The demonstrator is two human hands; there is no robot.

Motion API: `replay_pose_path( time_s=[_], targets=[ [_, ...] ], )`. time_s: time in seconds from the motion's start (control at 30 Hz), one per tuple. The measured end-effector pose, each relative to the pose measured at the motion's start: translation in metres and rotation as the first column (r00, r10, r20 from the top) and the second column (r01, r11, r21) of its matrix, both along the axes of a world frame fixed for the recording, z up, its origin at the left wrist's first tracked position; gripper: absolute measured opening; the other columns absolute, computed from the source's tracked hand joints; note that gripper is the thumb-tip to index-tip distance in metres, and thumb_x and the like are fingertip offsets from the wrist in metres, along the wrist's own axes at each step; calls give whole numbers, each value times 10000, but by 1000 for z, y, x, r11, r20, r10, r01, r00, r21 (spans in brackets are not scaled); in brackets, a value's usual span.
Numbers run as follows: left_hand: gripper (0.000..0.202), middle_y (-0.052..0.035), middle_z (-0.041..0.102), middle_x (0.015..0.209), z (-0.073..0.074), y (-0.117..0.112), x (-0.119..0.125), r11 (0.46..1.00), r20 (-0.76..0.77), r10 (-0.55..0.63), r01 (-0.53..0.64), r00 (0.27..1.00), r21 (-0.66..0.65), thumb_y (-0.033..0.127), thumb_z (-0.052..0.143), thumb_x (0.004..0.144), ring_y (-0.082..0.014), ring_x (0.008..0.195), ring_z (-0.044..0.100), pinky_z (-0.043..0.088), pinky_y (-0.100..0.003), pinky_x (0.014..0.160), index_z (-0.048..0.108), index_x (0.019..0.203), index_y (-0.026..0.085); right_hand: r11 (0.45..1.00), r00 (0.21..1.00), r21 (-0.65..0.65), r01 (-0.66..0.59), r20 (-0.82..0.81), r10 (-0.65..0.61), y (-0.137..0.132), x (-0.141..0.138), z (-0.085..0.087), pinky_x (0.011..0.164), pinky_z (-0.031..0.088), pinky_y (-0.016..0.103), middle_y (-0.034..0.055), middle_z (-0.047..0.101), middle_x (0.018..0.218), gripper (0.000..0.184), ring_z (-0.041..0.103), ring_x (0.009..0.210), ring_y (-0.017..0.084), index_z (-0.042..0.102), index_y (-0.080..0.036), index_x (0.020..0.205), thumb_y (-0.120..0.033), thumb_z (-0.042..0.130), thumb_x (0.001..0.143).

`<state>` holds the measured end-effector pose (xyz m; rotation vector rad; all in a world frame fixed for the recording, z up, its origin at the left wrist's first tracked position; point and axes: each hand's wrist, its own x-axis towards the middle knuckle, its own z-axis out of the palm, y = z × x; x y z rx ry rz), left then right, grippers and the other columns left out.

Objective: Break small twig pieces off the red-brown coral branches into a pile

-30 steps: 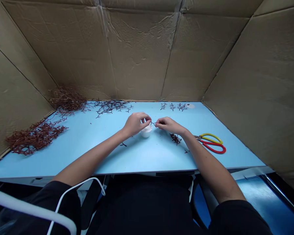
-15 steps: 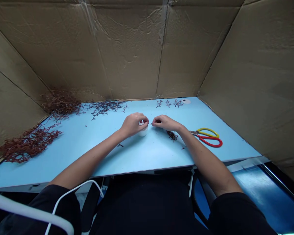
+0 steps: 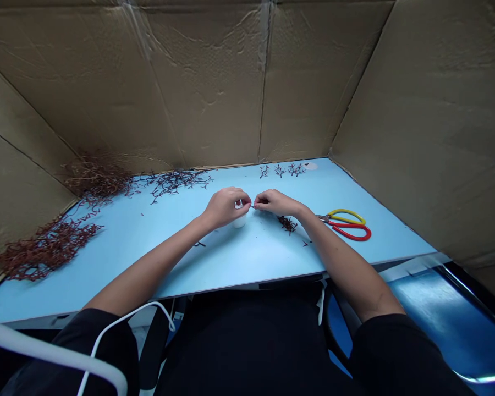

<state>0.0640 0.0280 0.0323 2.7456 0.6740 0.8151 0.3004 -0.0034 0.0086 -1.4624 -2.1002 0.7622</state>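
My left grip and right grip are pinched closed on the small dark twig between them, beside the white cup, probably because so thin a piece needs steadying from both sides, the scissors lying by my right forearm, seemingly for reach

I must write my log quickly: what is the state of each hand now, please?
Left hand: closed, apparently holding a twig.
Right hand: closed, apparently on the same twig.
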Motion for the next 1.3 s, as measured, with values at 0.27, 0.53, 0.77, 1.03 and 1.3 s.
replay_pose_path(
  time_s=[0.27,0.53,0.77,1.03,1.3],
  targets=[
    [153,-29,783,859,4,2,0,1000,3,0,0,1000,-17,211,645,916,-197,788,671,481,-328,761,788,866,233,1000,1000,-3,5,-12,-5,3,3,0,707,393,315,35,702,780,261,566,740,179,718,-189,829,-428,614,851],
    [148,-30,774,840,10,2,5,1000,18,-29,29,999,4,215,651,918,-195,786,678,471,-318,737,788,862,223,1000,999,13,13,-30,-13,2,4,4,729,396,312,37,704,782,293,565,744,174,719,-179,843,-451,612,861],
    [148,-34,783,845,12,4,-2,1000,43,-18,18,999,5,228,649,913,-191,771,685,468,-315,712,786,856,219,1000,999,25,18,-39,-17,2,2,2,713,391,309,42,712,797,269,562,745,172,720,-181,862,-425,609,888],
    [145,-34,776,837,11,7,-4,1000,22,-23,22,1000,22,244,650,911,-198,784,680,476,-327,733,781,853,220,1000,999,3,-13,-41,13,1,-2,-1,701,380,307,38,712,807,245,540,722,163,729,-180,874,-393,610,900],
    [139,-32,775,843,8,5,1,999,-17,-20,21,1000,27,230,647,902,-207,803,664,462,-328,735,773,845,227,998,999,-29,-51,-12,51,1,-2,-1,706,393,311,29,699,767,217,562,714,175,719,-182,844,-369,615,876]
  ],
)
